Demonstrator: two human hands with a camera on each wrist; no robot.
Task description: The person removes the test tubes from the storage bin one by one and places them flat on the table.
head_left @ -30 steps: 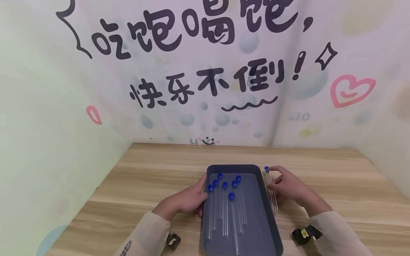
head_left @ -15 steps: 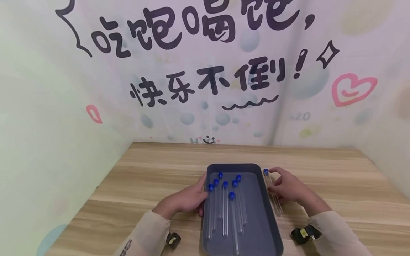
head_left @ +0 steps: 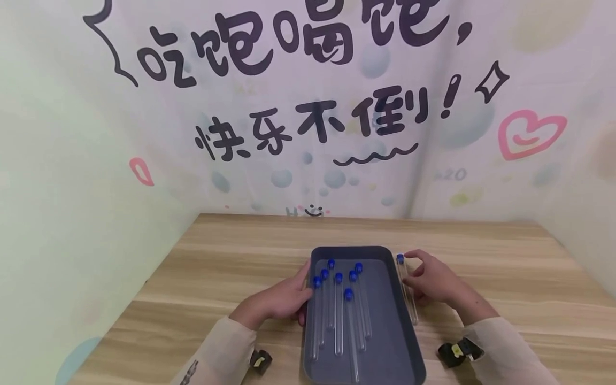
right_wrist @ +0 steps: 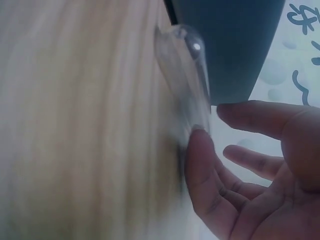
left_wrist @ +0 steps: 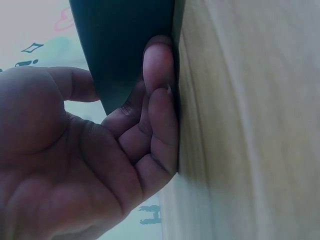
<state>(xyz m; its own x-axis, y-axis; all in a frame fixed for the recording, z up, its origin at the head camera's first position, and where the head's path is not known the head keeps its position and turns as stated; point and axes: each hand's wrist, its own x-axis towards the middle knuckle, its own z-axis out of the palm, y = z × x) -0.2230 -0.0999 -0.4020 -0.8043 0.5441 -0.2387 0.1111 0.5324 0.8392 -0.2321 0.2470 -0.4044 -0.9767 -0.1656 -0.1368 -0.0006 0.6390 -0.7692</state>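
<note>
A dark grey tray (head_left: 385, 331) lies on the table. Several clear test tubes with blue caps, one of them a front test tube (head_left: 352, 331), lie inside it, caps toward the far end. My left hand (head_left: 284, 299) grips the tray's left side, thumb at the rim; in the left wrist view its curled fingers (left_wrist: 162, 120) press low against the outer wall. Outside the tray's right wall, my right hand (head_left: 435, 280) pinches another blue-capped test tube (head_left: 411, 305). The right wrist view shows that tube's rounded end (right_wrist: 187, 42) beyond my fingers; whether it touches the table I cannot tell.
The wooden table (head_left: 240, 246) extends around the tray on both sides and behind it. A printed white cloth (head_left: 269, 182) hangs at the table's back edge. Black wrist-worn devices show at both sleeves, such as the right wrist device (head_left: 459, 353).
The test tube at my right hand swings its lower end outward, then back toward the tray, and its cap sits slightly lower. The left hand and tray stay put.
</note>
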